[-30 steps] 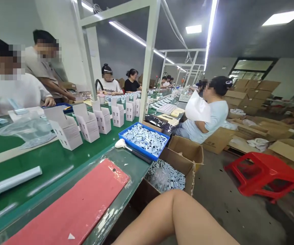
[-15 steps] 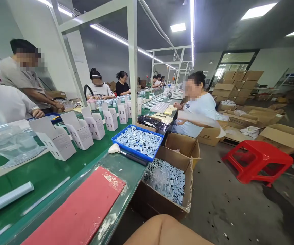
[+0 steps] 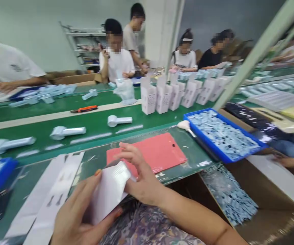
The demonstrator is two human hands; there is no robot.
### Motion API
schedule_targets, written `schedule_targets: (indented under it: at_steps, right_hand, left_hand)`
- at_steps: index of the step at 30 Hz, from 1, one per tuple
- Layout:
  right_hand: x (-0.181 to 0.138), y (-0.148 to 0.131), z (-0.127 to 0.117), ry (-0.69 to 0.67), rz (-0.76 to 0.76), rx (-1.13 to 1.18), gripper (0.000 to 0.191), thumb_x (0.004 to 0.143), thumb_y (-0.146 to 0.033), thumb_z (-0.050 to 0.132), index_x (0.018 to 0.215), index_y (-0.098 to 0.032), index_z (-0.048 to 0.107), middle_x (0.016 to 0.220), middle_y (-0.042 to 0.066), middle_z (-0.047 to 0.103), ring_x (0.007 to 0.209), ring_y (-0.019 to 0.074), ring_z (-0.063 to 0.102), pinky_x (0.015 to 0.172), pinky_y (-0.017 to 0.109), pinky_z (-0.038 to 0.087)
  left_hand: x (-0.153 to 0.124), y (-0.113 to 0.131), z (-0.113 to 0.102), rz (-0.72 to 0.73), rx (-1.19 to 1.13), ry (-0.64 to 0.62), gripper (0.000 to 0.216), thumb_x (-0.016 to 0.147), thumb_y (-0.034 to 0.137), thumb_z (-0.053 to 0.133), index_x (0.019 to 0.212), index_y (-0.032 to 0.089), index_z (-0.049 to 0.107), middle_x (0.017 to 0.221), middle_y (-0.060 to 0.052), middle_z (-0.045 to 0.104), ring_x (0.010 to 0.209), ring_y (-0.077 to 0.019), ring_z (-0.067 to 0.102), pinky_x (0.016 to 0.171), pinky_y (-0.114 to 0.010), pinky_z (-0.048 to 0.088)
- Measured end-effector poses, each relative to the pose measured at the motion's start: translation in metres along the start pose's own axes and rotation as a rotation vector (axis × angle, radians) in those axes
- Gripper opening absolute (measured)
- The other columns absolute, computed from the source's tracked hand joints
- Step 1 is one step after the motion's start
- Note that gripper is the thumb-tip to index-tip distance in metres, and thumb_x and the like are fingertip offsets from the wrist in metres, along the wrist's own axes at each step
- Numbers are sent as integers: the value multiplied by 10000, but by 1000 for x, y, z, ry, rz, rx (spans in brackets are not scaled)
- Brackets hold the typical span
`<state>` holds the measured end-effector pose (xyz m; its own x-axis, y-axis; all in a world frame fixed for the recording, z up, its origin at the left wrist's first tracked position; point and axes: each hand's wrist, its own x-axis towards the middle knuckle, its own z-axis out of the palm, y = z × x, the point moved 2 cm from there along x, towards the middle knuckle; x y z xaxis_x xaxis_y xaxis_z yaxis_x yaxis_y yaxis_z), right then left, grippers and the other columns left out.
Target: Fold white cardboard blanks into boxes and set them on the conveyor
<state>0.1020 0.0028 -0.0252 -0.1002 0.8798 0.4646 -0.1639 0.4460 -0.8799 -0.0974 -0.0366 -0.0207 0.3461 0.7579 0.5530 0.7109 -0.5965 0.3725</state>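
Both my hands hold a white folded carton (image 3: 109, 190) just above my lap, at the near edge of the bench. My left hand (image 3: 78, 214) grips its lower part, fingers wrapped round it. My right hand (image 3: 139, 177) pinches its upper right edge, fingers curled. Behind the carton a red mat (image 3: 159, 153) lies on the bench. A stack of flat white carton blanks (image 3: 52, 194) lies to the left of my hands.
White handheld devices (image 3: 67, 131) lie on the green conveyor belt (image 3: 101, 120). Upright white boxes (image 3: 162, 97) stand in a row. A blue tray of small parts (image 3: 223, 134) sits right, above an open cardboard box (image 3: 238, 200). Several other people work across the belt.
The view has swung left and down from the room to the bench. Both my hands have come into view holding a white carton; no hand showed before.
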Motion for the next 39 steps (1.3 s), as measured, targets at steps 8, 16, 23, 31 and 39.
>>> schedule_targets:
  at_steps: [8,16,23,31,39]
  right_hand:
    - [-1,-28,21,3,-54,62,146,1024,-339,627,1034,-256,747,1184,74,733,1117,208,680,1009,367,528]
    - [12,-42,13,-277,-216,201,850,980,-545,682,1663,-378,206,1636,79,408,1503,286,413,1255,495,345]
    - [4,-36,-6,-261,-475,-398,832,918,-357,691,1641,-277,287,1459,124,495,1352,285,518,1146,443,458]
    - [-10,-24,-16,-287,-471,-559,810,882,-211,556,1644,-229,280,1418,109,499,1302,252,517,1101,408,447]
    - [-11,-19,-18,-296,-468,-599,841,877,-200,587,1652,-238,262,1420,128,495,1293,286,525,1070,462,467]
  left_hand:
    - [23,23,-25,141,61,-40,637,957,355,629,1546,405,389,1273,-118,575,1035,-256,668,772,-338,608]
    - [39,32,-44,187,-402,365,616,761,285,857,1325,363,622,1110,-48,676,938,-242,649,706,-326,559]
    - [39,33,-3,-433,-1307,150,198,900,441,750,940,277,647,1224,-53,683,1031,-248,673,742,-290,575]
    - [34,37,30,-667,-1410,154,225,832,292,820,1042,314,741,1111,-7,666,971,-157,618,804,-199,547]
    - [36,35,36,-625,-1318,152,213,875,240,753,1062,342,750,1124,5,667,945,-145,612,799,-190,529]
